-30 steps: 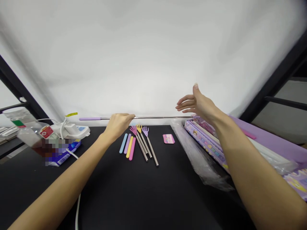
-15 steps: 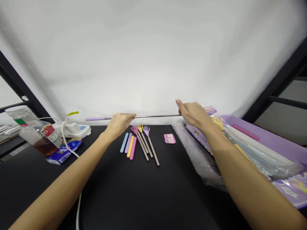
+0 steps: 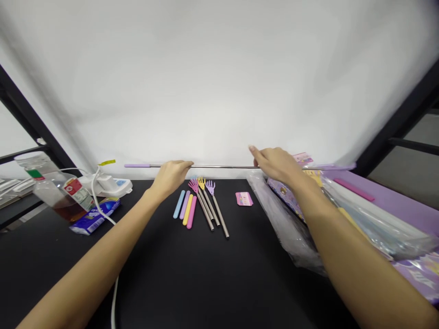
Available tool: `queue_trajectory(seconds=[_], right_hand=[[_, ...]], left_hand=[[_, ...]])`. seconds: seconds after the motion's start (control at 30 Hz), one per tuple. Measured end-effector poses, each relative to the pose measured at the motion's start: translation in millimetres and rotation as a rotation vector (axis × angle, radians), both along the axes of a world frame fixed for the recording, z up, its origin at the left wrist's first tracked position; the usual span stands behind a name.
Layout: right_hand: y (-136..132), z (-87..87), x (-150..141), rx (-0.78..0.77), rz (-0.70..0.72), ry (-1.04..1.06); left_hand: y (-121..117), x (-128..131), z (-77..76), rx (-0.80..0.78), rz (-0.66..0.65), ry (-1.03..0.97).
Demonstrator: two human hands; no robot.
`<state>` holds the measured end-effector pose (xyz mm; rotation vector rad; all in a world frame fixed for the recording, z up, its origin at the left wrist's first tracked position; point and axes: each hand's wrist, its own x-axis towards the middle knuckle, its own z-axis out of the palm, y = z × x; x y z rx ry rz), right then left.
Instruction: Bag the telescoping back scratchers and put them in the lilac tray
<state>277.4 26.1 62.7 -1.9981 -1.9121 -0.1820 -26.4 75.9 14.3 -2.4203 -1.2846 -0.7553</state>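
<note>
A telescopic back scratcher (image 3: 222,166) is stretched out level in front of the white wall. Its purple handle (image 3: 137,165) points left, and its purple far end (image 3: 338,167) reaches over the box on the right. My left hand (image 3: 173,177) is closed around the metal rod near the handle. Farther right, my right hand (image 3: 274,161) has its fingers curled on the same rod with the thumb raised. Below, on the black table, lie several shortened metal scratcher rods with pink, yellow, purple and blue claw heads (image 3: 210,187). Beside them are blue, purple, yellow and pink handles (image 3: 188,210).
A pink card (image 3: 243,198) lies right of the rods. Clear plastic bags (image 3: 284,224) and a purple box (image 3: 394,192) fill the right side. At left stand a bottle of brown liquid (image 3: 61,196), a blue packet (image 3: 96,216) and a white power strip (image 3: 120,186) with a cable.
The back scratcher's purple far end now shows beyond my right hand; before, it could not be made out. Both hands have kept nearly the same places, and the view has shifted slightly.
</note>
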Motion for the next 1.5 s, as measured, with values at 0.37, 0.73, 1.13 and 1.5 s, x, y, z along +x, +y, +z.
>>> queue_trajectory(seconds=[0.37,0.73,1.13,1.5], right_hand=[[-0.1,-2.8,2.8,-0.047,-0.03,-0.105],[-13.5,-1.5,-53.5,-0.032,0.162,-0.143],[-16.3,-7.5,-51.1,0.067,-0.009,-0.103],[-14.1,-12.6,-46.5,0.085,0.057,-0.124]], left_hand=[[0.4,-11.2,-0.2,0.106,-0.195,0.085],[-13.0,12.0,6.9,0.137,-0.238,0.197],[-18.2,-1.8,15.5,0.222,-0.115,0.206],[-14.8,0.4,15.1,0.221,-0.189,0.296]])
